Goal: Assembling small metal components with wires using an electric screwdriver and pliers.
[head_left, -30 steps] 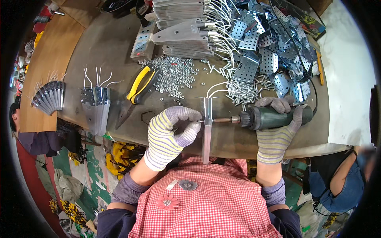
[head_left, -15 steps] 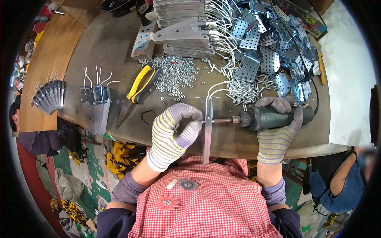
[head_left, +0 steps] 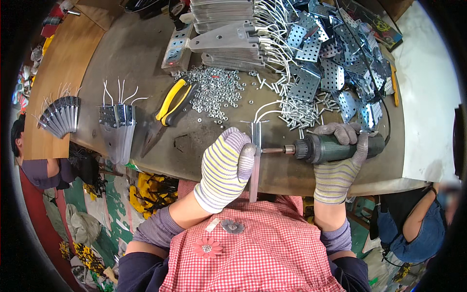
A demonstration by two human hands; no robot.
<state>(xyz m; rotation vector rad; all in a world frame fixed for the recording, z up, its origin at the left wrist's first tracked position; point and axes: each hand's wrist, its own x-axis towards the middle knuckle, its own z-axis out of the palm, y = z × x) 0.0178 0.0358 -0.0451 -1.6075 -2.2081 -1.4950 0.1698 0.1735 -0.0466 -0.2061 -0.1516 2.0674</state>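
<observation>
A dark green corded electric screwdriver (head_left: 326, 147) lies level in my right hand (head_left: 335, 180), whose gloved fingers wrap round its body. Its metal shaft points left and meets the upper part of a narrow plate piece (head_left: 254, 187), seen edge-on, with two white wires at its far end. My left hand (head_left: 224, 170), in a striped glove, is closed against the left side of this piece, level with the shaft, thumb on the near side. Whatever lies under those fingertips is hidden. Loose bolts (head_left: 297, 114) lie just beyond the screwdriver.
Small nuts (head_left: 209, 92) are scattered beside yellow-handled pliers (head_left: 168, 109). Stacked grey plates (head_left: 226, 39) with wires stand at the back, next to a socket strip (head_left: 176, 52). Perforated metal brackets (head_left: 333, 73) heap up at right, crossed by a cord. Wired pieces (head_left: 116, 134) lie at left.
My left hand has moved right, from a pinch beside the plate piece to a closed hold against it. My right hand and the screwdriver have barely moved.
</observation>
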